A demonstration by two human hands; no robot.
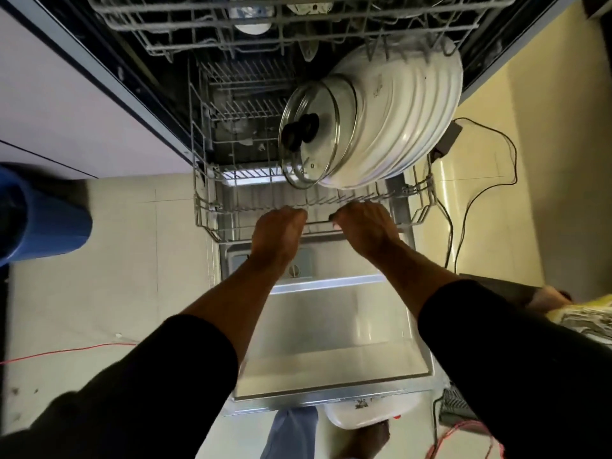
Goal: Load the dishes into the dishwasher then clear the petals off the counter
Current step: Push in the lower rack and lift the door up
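I look straight down at the open dishwasher. Its lower rack (pixel 203 207) is partly pulled out over the lowered door (pixel 334 369). Several white plates (pixel 407 120) stand on edge at the rack's right side, with a glass lid (pixel 314 127) with a black knob leaning in front of them. My left hand (pixel 276 233) and my right hand (pixel 366 226) both curl over the rack's front wire rail, side by side. The upper rack (pixel 284 34) sits above with a few pale dishes in it.
A blue bin (pixel 43 220) stands on the floor at the left. Black cables and an adapter (pixel 447 137) lie to the right of the dishwasher. A red wire (pixel 66 351) crosses the floor lower left. A white dish (pixel 371 412) sits on the floor below the door, next to my foot.
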